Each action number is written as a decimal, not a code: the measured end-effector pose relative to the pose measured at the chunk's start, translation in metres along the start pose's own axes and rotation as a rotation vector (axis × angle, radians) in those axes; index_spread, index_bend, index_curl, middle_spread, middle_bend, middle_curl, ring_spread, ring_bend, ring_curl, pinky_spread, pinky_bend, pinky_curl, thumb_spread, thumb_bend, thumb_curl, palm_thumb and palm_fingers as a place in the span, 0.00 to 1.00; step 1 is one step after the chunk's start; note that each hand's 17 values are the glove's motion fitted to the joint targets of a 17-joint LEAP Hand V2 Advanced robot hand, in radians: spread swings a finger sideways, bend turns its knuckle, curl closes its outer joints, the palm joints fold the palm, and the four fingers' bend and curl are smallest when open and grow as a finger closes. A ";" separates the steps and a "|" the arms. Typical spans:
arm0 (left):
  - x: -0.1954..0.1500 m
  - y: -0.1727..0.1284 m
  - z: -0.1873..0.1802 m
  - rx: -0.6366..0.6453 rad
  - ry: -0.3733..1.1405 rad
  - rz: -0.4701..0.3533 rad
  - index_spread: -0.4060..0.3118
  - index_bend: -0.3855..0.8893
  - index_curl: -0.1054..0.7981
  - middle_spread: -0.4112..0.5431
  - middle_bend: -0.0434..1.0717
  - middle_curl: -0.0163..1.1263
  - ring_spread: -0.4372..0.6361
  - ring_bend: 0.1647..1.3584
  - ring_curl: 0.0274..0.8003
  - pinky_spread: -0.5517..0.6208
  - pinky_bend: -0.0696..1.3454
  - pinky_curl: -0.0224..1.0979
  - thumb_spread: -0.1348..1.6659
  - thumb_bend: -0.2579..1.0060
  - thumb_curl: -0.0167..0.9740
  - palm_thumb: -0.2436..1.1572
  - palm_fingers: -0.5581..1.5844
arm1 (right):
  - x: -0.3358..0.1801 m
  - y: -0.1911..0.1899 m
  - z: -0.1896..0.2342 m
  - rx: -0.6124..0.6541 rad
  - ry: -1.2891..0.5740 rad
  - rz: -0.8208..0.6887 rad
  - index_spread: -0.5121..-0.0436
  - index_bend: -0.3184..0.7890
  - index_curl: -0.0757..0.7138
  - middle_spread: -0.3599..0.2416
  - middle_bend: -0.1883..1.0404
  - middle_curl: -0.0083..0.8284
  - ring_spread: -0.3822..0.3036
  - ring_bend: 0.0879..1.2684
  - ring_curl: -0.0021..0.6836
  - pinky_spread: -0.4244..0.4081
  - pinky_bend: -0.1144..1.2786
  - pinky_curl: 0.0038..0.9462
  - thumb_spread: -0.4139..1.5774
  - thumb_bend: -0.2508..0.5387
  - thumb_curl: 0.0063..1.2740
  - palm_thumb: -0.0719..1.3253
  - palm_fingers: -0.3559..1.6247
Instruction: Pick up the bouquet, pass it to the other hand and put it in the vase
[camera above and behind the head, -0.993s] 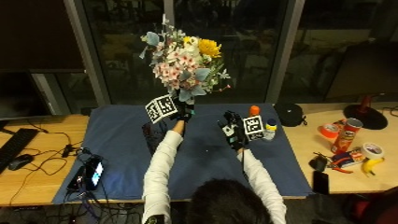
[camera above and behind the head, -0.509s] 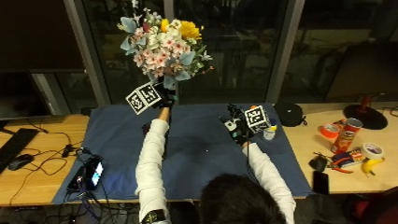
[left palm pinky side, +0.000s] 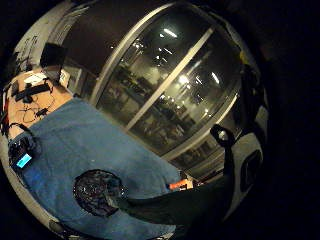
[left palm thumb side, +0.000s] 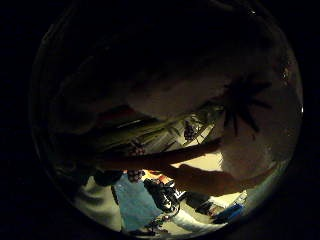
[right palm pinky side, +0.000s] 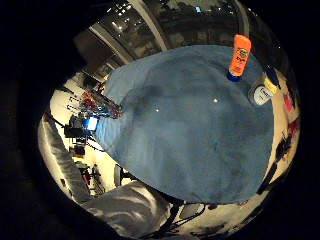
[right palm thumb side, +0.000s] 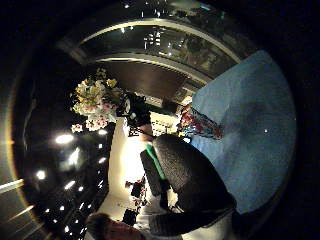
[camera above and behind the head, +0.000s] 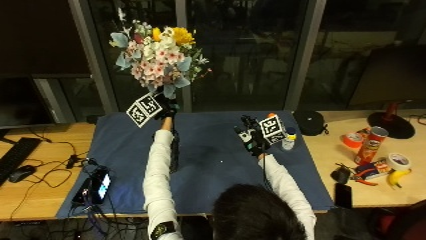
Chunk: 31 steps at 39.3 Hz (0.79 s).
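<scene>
While left hand (camera above and behind the head: 162, 107) grips bouquet (camera above and behind the head: 158, 54), raised higher than before, right hand (camera above and behind the head: 256, 137) relaxed, empty, orange bottle (camera above and behind the head: 271, 118) far right on blue cloth (camera above and behind the head: 213, 160).

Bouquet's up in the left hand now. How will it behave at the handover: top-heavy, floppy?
Probably top-heavy: the bouquet has a wide flower head above the left hand, which grips it low on the stems. It stands nearly upright, so the stems seem fairly stiff. The blooms look delicate, so the right hand had better take the stems, not the head.
</scene>
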<state>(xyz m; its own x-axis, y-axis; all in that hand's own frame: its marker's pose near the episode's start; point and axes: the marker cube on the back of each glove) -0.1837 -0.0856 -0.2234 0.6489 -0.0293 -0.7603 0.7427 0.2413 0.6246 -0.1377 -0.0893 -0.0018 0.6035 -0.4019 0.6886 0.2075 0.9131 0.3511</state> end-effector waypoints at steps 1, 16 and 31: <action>-0.004 0.000 0.001 0.005 -0.002 -0.002 0.14 0.48 0.77 0.05 0.71 0.52 0.05 0.59 0.59 0.12 0.52 0.44 0.31 0.18 0.77 0.79 0.89 | 0.001 -0.001 0.001 0.002 0.003 0.006 0.38 0.42 0.46 0.53 0.32 0.47 0.59 0.23 0.45 0.69 0.30 0.33 0.76 0.29 0.25 0.28 0.33; -0.094 0.044 0.008 -0.402 -0.083 -0.110 0.17 0.37 0.73 0.06 0.67 0.51 0.05 0.58 0.58 0.10 0.58 0.45 0.47 0.12 0.65 0.61 0.84 | 0.013 0.003 0.012 -0.056 -0.022 0.041 0.42 0.45 0.50 0.52 0.29 0.44 0.60 0.20 0.45 0.72 0.27 0.33 0.76 0.28 0.23 0.25 0.34; -0.244 0.158 -0.071 -0.933 -0.192 -0.311 0.87 0.33 0.43 0.82 0.19 0.29 0.76 0.36 0.37 0.80 0.38 0.32 0.51 0.16 0.47 0.37 0.15 | 0.039 0.050 0.004 -0.213 -0.061 -0.041 0.46 0.48 0.56 0.62 0.27 0.37 0.64 0.14 0.43 0.78 0.29 0.35 0.76 0.29 0.22 0.24 0.31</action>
<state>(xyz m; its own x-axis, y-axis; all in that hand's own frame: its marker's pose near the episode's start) -0.2366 0.0281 0.0478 0.5246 -0.3568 -0.7730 0.5107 0.8583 -0.0496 -0.1067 -0.0597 0.0456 0.5447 -0.4366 0.7160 0.3929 0.8872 0.2421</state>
